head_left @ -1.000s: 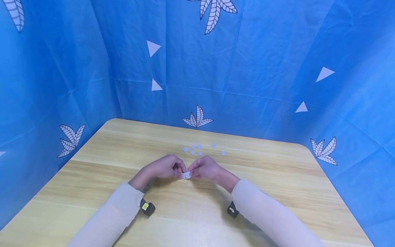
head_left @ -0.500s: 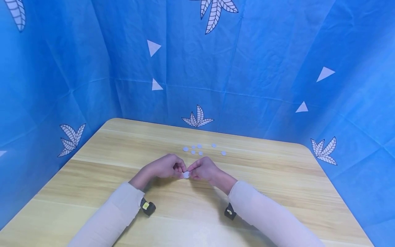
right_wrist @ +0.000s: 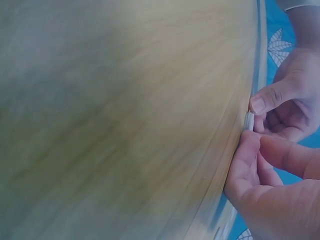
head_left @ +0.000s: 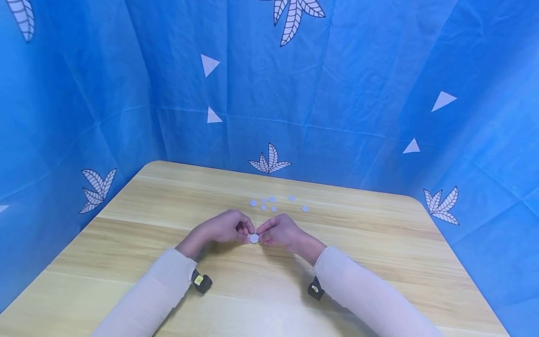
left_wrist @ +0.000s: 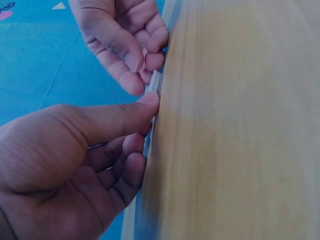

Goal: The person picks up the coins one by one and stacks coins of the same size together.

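Observation:
A small stack of silvery coins (head_left: pixel 254 238) lies flat on the table between my two hands. From the side, the stack (left_wrist: pixel 156 82) shows as several thin layers. My left hand (head_left: pixel 230 227) holds it from the left, its thumb on the near edge and its other fingers curled. On the right, my right hand (head_left: pixel 283 231) pinches the opposite edge with thumb and forefinger; the right wrist view shows these fingertips (right_wrist: pixel 251 137) against the stack. Part of the rim is hidden behind the fingers of both hands.
Several loose coins (head_left: pixel 272 200) lie scattered on the wooden table (head_left: pixel 358 281) beyond my hands, with one coin (head_left: pixel 305 208) farthest right. A blue patterned cloth (head_left: pixel 269 93) hangs behind the table and along its sides.
A coin that overlapped the stack off-centre one second ago now sits in line with it. The right hand has shifted very slightly; the left hand stays in place.

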Tool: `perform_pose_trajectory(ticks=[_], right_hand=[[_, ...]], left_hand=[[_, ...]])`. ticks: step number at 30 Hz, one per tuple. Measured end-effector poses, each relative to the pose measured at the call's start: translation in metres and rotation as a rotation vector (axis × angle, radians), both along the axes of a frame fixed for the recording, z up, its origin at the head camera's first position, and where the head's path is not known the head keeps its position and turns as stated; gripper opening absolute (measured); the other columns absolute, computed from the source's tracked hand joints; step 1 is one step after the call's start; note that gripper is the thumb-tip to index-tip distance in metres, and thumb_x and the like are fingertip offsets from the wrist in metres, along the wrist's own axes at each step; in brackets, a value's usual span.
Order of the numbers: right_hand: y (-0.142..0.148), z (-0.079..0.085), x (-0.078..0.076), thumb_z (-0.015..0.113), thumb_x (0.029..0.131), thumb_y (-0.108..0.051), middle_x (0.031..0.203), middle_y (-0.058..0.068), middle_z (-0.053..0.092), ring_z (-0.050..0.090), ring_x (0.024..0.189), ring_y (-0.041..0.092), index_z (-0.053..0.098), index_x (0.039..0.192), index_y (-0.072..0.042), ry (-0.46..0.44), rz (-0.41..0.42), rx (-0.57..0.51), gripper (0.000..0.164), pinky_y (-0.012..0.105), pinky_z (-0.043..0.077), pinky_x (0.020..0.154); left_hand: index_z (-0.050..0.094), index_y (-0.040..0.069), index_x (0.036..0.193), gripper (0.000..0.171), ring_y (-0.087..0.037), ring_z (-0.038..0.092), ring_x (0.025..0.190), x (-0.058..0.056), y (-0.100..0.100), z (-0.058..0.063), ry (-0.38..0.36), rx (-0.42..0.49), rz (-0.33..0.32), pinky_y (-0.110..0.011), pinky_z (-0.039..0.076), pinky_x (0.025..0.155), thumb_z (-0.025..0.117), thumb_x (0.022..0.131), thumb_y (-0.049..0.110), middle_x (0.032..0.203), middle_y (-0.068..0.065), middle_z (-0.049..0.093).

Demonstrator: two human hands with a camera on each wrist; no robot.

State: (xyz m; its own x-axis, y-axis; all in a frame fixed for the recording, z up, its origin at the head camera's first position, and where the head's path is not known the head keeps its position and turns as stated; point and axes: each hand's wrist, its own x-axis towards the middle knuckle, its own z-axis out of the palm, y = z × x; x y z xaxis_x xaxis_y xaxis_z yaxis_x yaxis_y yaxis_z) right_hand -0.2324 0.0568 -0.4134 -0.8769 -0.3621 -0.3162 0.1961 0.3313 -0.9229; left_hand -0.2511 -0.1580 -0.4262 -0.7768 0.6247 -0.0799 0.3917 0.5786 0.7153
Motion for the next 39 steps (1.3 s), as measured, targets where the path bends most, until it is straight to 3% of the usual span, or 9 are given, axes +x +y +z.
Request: perform_pose_trajectory(ticks=[14, 23, 31, 39], right_hand=[[0.003, -0.004, 0.001, 0.071, 0.086, 0.010, 0.092, 0.015, 0.075, 0.071, 0.081, 0.018, 0.070, 0.105, 0.009, 0.034, 0.012, 0.005, 0.020, 0.033, 0.060, 0.081], [0.004, -0.008, 0.002, 0.076, 0.086, 0.002, 0.088, 0.009, 0.075, 0.068, 0.077, 0.014, 0.074, 0.102, 0.004, 0.175, 0.086, 0.086, 0.016, 0.027, 0.058, 0.073], [0.006, -0.018, 0.000, 0.079, 0.085, -0.001, 0.089, 0.005, 0.074, 0.069, 0.083, 0.013, 0.075, 0.100, 0.000, 0.445, 0.232, 0.193, 0.016, 0.026, 0.058, 0.079], [0.006, -0.018, 0.000, 0.082, 0.086, -0.010, 0.087, -0.001, 0.073, 0.069, 0.082, 0.011, 0.076, 0.096, -0.005, 0.496, 0.248, 0.224, 0.013, 0.024, 0.057, 0.079]], left_hand=[[0.074, 0.011, 0.098, 0.015, -0.014, 0.060, 0.079, 0.002, 0.000, 0.002, -0.016, -0.003, 0.011, -0.027, 0.053, 0.074, 0.080, 0.087, 0.004, 0.084, 0.003, 0.066], [0.074, 0.012, 0.096, 0.012, -0.014, 0.059, 0.078, 0.003, 0.001, 0.002, 0.003, -0.008, 0.000, -0.027, 0.053, 0.073, 0.080, 0.088, 0.007, 0.083, 0.003, 0.065], [0.074, 0.009, 0.098, 0.012, -0.013, 0.060, 0.079, 0.003, 0.001, -0.001, 0.009, -0.002, -0.012, -0.026, 0.054, 0.074, 0.079, 0.088, 0.005, 0.084, 0.003, 0.066], [0.074, 0.012, 0.096, 0.011, -0.014, 0.059, 0.078, 0.003, 0.002, -0.001, 0.011, -0.005, 0.003, -0.027, 0.053, 0.073, 0.079, 0.088, 0.005, 0.083, 0.004, 0.065]])
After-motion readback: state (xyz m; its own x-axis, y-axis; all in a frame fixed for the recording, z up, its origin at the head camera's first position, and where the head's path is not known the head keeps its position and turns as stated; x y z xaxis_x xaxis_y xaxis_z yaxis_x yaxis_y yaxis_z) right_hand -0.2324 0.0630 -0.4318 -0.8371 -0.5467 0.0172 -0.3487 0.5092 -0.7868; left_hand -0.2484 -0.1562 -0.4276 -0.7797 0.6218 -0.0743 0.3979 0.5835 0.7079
